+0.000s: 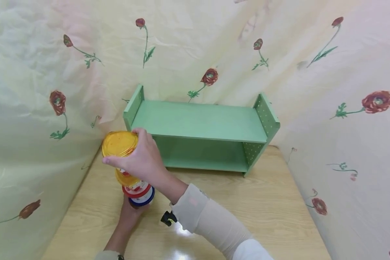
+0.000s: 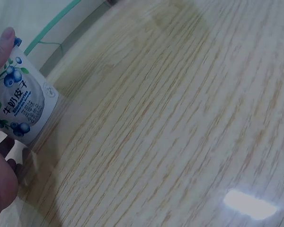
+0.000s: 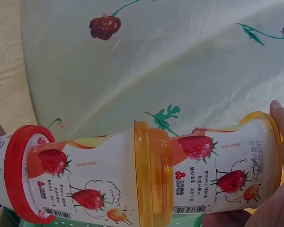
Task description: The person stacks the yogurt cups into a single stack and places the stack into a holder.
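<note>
Several printed yogurt cups stand end to end in a tilted column at the left of the head view. At the top is a strawberry cup [image 3: 232, 165] with an amber rim [image 1: 119, 141], gripped by my right hand [image 1: 144, 159]. Below it sits a second strawberry cup [image 3: 94, 179] with a red lid [image 3: 19, 175] at its lower end. A white blueberry cup [image 2: 26, 101] with a blue rim [image 1: 144, 200] forms the bottom. My left hand [image 1: 130, 213] holds this lowest cup from beneath, its fingers partly hidden.
A green two-tier shelf [image 1: 198, 121] stands at the back of the wooden table [image 1: 247, 206], just right of the cups. Flower-patterned cloth [image 1: 35, 126] hangs around the sides and back. A small black object [image 1: 167, 218] shows beside the right cuff.
</note>
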Available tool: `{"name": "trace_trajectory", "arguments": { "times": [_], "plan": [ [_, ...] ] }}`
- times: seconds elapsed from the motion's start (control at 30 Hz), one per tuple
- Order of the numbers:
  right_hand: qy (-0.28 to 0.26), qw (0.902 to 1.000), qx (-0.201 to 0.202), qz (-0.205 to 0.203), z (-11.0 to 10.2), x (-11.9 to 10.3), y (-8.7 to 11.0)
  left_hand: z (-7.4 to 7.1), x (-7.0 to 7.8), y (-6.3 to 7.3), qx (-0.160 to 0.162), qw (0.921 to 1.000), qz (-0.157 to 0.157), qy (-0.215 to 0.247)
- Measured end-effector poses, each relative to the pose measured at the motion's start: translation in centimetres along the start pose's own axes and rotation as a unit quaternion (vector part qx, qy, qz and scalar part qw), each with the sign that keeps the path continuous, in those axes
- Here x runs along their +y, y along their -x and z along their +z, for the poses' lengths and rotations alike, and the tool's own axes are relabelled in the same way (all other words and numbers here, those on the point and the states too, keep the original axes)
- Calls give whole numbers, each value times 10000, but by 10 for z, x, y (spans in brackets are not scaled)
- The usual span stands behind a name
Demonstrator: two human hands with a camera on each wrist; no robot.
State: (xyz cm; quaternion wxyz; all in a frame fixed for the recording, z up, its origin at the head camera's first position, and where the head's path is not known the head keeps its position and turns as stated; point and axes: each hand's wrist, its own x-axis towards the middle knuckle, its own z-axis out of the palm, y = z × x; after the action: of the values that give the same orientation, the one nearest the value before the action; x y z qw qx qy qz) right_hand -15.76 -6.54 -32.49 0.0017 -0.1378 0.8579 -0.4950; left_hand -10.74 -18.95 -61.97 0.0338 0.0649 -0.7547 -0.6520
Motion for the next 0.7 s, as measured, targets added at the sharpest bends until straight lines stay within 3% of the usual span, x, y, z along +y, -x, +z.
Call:
{"name": "trace_trajectory", "arguments": {
  "times": [0.27, 0.43, 0.53, 0.6, 0.7],
  "plan": [
    [321, 9995, -3, 7, -5, 1, 2, 3, 3, 0, 79, 9998, 104, -175],
    [955, 9954, 27, -109, -7, 4, 4, 3, 6, 3, 270, 9982, -135, -527],
    [859, 9963, 19, -87, -15, 8, 9, 2, 9, 4, 284, 9979, -145, -570],
    [693, 9974, 196, -72, -24, 17, 13, 1, 10, 3, 236, 9982, -173, -532],
    [523, 9941, 937, -143, -47, 41, 17, -1, 13, 1, 174, 9972, -274, -671]
  ]
}}
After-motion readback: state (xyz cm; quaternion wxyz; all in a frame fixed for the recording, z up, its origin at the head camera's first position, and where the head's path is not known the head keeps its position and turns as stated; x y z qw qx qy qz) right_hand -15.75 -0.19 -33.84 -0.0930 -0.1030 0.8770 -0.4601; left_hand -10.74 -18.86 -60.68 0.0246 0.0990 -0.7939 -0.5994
